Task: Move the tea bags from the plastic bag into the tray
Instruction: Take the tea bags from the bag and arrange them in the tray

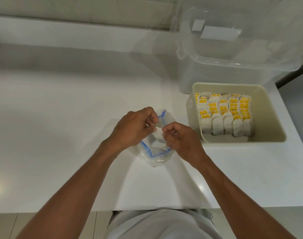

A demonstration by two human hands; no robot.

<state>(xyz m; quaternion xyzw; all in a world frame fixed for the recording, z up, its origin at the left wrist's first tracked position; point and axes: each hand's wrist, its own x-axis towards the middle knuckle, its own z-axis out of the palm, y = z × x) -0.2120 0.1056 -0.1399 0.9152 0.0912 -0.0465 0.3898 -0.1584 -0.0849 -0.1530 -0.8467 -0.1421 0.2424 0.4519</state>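
Note:
A clear plastic bag [154,152] with a blue zip line lies crumpled on the white counter in front of me. Above its mouth I hold a white tea bag [158,135] between both hands. My left hand [135,128] pinches its upper left end. My right hand [181,137] pinches its right edge. To the right stands a cream tray [266,135] holding several rows of tea bags [225,114], upright, with yellow tags.
The white counter [69,109] stretches left and back to a wall. A large clear plastic container [242,40] with a lid latch stands behind the tray at the back right. The counter's near edge runs just above my lap.

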